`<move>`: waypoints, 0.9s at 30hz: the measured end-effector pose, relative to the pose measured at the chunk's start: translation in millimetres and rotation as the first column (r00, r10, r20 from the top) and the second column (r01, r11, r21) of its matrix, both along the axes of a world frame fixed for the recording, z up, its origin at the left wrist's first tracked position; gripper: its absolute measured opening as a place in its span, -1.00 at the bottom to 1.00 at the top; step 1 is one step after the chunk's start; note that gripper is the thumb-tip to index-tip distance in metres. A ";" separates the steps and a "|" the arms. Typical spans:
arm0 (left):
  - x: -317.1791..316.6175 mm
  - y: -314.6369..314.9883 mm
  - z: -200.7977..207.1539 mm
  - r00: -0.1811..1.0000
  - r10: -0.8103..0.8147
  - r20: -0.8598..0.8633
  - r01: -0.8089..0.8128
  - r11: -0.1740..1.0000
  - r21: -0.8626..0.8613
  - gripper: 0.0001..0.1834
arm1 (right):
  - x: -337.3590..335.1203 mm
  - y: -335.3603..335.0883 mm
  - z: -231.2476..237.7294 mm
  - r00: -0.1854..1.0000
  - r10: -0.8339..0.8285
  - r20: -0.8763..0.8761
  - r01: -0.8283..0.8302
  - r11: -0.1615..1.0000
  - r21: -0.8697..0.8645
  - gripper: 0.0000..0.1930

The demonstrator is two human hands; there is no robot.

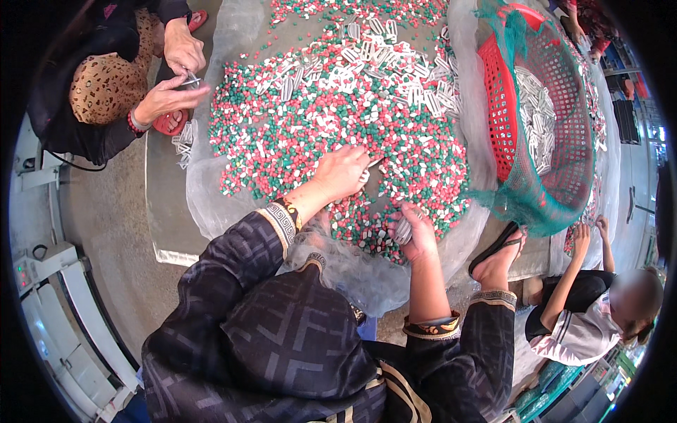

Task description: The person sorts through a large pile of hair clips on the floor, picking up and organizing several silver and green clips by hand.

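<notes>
My left hand [341, 173] is closed above the middle of a spread of small red, green and white pellets [303, 141]. A bit of white shows under its fingers; what it grips I cannot make out. Nearer to me and to the right, my right hand [420, 234] is wrapped round a few grey-white slotted plastic pieces [403, 231], low over the pellets. Similar white slotted pieces [430, 99] lie loose over the far right part of the spread.
A red perforated basket [499, 106] with green netting [546, 211] stands at the right, holding many white slotted pieces [536, 120]. A translucent sheet [204, 190] lies under the pellets. At far left a co-worker's hands [173, 84] hold a small piece; another person [578, 310] works at lower right.
</notes>
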State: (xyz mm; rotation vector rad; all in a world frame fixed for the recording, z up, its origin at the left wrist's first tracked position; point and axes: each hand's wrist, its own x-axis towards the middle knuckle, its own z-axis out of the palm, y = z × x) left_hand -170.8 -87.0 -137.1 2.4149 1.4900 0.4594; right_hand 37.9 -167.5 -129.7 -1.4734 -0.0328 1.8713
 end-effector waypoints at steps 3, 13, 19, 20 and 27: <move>-8.0 0.8 4.3 0.973 0.175 0.148 -0.150 0.974 -0.168 -0.83 | -10.7 2.9 1.6 0.998 -0.033 -0.047 0.035 0.999 0.032 -0.75; 10.8 0.2 5.4 0.980 0.179 0.082 -0.154 0.957 -0.246 -0.74 | -27.9 -0.5 -12.3 0.996 -0.051 -0.076 0.052 0.998 0.019 -0.67; 10.0 -9.0 28.6 0.884 0.365 0.293 -0.149 0.813 -0.563 -0.80 | -31.4 4.1 -4.9 0.962 -0.166 -0.215 0.181 0.982 0.049 -0.54; 10.8 -14.6 28.7 0.886 0.347 0.308 -0.130 0.823 -0.553 -0.80 | -35.1 4.8 0.0 0.945 -0.180 -0.272 0.203 0.977 0.059 -0.52; 36.7 -45.2 59.3 0.930 0.141 0.341 0.001 0.923 -0.385 -0.65 | -52.4 9.8 13.1 0.790 -0.303 -0.533 0.412 0.906 0.095 -0.34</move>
